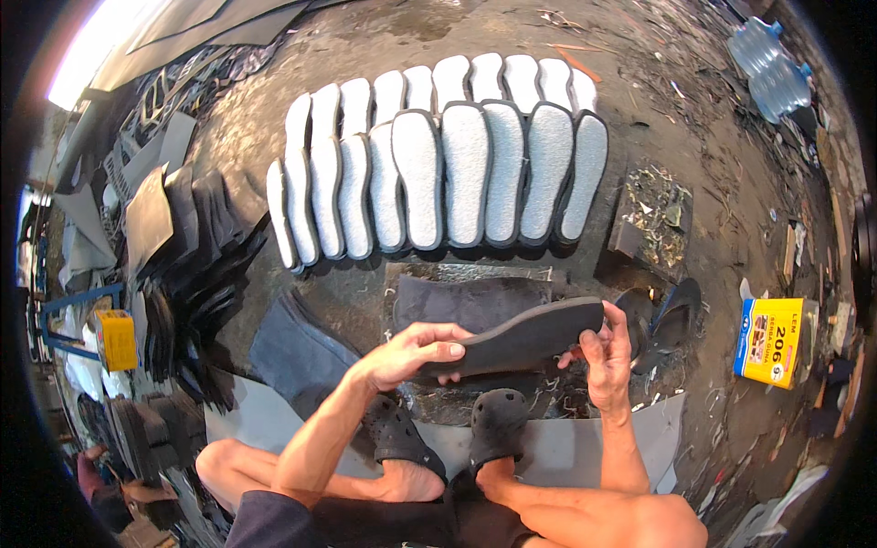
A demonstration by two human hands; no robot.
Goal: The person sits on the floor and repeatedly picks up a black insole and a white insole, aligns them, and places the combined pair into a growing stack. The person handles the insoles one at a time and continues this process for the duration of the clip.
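Two hands hold one dark sole (525,338) between them, level over the person's clogs (448,429). From the head view, the left hand (411,354) has its fingers curled over the near end of the sole, thumb on top, closed around it. The right hand (605,352) pinches the far end, fingers wrapped on the edge. Just beyond the hands lies a dark grey sheet (470,301) on the ground. Farther out from the hands, two overlapping rows of white-faced insoles (448,169) fan across the dirt floor. Well off to the right of the right hand stands a yellow tin (772,342); left of the left hand, stacks of black cut pieces (196,247) pile up.
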